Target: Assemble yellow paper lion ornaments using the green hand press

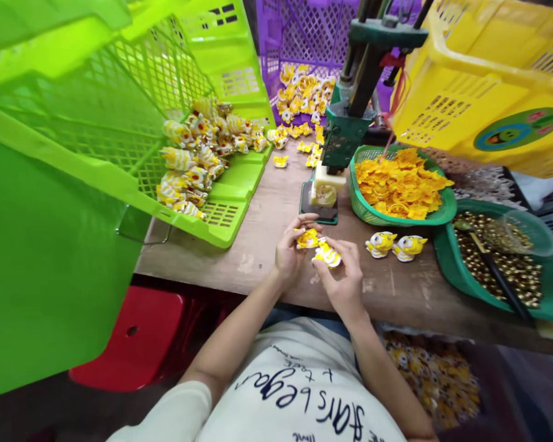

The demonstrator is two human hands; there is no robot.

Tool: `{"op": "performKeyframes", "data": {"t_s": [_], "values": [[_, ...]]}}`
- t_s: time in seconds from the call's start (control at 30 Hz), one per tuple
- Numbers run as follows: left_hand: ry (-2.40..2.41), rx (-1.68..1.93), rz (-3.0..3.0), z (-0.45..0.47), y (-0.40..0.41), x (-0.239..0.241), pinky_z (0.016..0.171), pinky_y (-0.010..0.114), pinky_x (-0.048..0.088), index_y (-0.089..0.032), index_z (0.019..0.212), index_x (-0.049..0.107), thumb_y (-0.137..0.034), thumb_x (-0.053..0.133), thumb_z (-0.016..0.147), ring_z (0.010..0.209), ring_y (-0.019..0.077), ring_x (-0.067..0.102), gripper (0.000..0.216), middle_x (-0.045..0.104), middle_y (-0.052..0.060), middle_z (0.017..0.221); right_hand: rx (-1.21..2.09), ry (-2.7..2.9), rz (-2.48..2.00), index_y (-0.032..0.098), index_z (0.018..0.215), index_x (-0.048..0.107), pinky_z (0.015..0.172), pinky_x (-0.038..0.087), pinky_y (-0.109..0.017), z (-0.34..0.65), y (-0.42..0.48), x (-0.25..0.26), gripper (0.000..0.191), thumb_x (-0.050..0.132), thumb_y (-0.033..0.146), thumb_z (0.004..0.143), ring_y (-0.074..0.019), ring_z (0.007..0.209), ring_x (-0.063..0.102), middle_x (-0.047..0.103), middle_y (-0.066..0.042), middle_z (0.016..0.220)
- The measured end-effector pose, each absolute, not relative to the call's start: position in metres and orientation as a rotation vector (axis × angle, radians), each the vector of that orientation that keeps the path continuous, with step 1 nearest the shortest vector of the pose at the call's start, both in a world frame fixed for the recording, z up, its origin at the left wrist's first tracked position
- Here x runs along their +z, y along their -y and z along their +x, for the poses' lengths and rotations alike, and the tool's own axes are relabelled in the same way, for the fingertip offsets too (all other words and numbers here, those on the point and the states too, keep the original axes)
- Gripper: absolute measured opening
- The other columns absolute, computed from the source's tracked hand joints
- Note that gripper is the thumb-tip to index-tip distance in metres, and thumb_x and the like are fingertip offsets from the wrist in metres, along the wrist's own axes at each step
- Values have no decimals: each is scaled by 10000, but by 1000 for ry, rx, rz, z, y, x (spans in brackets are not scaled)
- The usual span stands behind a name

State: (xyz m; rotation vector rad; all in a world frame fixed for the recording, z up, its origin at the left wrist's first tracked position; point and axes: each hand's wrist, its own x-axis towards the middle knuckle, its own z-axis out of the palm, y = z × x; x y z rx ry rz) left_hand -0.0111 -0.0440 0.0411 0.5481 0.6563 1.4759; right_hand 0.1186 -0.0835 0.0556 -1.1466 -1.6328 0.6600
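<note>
My left hand [291, 248] is closed around a yellow plastic toy piece [308, 238] with a hollow side showing. In my right hand [347, 276] is a yellow-and-white striped toy piece [328, 255], pinched between thumb and fingers. The two pieces are close together, and I cannot tell whether they touch. Just beyond my hands stands a green hand press [345, 132] with a cream block [325, 184] under its ram. To the right of my right hand, two yellow-and-white animal figures [395, 246] sit side by side on the table.
A tilted green crate [239, 212] at left holds many striped pieces. A purple crate [299, 37] and a yellow crate [442, 92] stand behind. At right are a green basket [373, 216] of orange-yellow parts and a green tray [447, 255] of gold beads with a black-handled tool [495, 273].
</note>
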Motion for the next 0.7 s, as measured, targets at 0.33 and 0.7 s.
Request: {"op": "performKeyframes", "data": {"t_s": [0.33, 0.7], "values": [[-700, 1502, 795, 2, 71, 49, 813, 292, 455, -171, 1033, 637, -308, 604, 703, 853, 173, 564, 359, 596, 48, 950, 443, 1806, -1147, 203, 1237, 616, 849, 552, -349, 115, 105, 56, 374, 673, 266, 873, -199, 931, 602, 538, -64, 985], [-725, 1505, 864, 6, 91, 51, 845, 307, 442, -176, 1050, 638, -396, 586, 773, 873, 186, 544, 357, 572, 58, 940, 456, 1808, -1130, 229, 1201, 635, 781, 562, -346, 124, 126, 58, 347, 665, 248, 855, -195, 853, 590, 524, -57, 943]]}}
